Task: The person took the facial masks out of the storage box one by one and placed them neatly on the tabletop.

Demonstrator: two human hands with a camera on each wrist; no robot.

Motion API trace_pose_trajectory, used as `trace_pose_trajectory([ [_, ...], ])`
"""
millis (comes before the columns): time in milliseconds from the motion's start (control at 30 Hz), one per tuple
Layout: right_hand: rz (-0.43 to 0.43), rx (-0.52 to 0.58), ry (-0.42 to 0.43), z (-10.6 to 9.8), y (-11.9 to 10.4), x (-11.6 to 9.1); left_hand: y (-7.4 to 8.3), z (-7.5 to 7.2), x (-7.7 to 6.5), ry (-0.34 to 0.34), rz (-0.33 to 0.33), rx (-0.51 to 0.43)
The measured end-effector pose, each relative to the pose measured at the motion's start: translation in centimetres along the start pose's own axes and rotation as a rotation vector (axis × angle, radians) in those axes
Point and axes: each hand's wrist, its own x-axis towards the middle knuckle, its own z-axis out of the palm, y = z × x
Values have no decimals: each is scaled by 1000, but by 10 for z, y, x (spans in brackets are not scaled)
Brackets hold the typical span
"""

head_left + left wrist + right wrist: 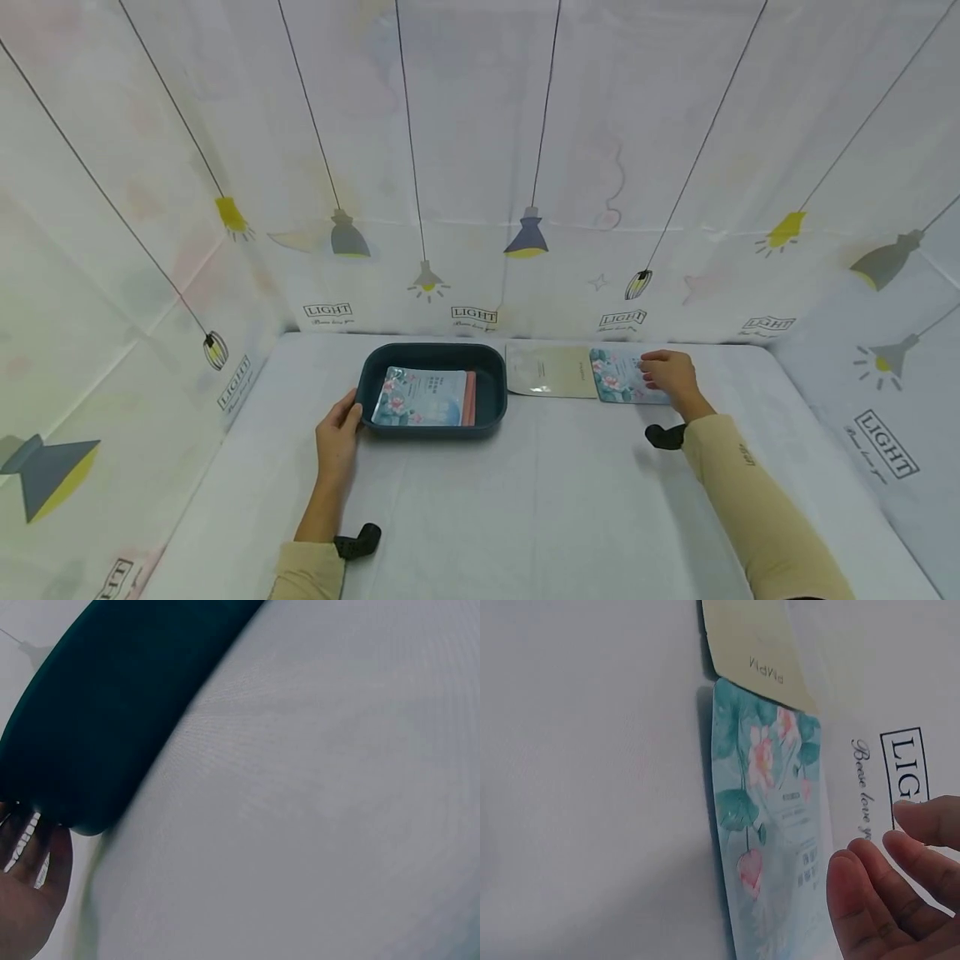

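White-clothed surface (pixel 525 508): my left hand (pixel 337 437), fingers spread, touches the dark-teal tray (pixel 431 432) left of frame centre, probably steadying it; my right hand (pixel 672 379), fingers bent, empty, hovers over the lotus-print sachet (pixel 618 379) right of centre.

Lamp-patterned backdrop (pixel 465 142) behind white table (pixel 487 517)

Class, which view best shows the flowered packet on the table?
The right wrist view: the flowered packet is largest and sharpest. The head view shows it smaller, partly behind the right hand; the left wrist view, nothing.
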Motion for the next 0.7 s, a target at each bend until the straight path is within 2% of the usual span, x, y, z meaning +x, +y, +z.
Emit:
trace_pose_trajectory([
  [233, 12, 31, -112, 8, -21, -7, 4, 1, -3, -8, -13, 10],
  [500, -85, 47, -195, 28, -50, -18, 7, 0, -3, -11, -38, -4],
  [700, -97, 46, -236, 47, -70, -25, 4, 1, -2, 1, -21, 7],
])
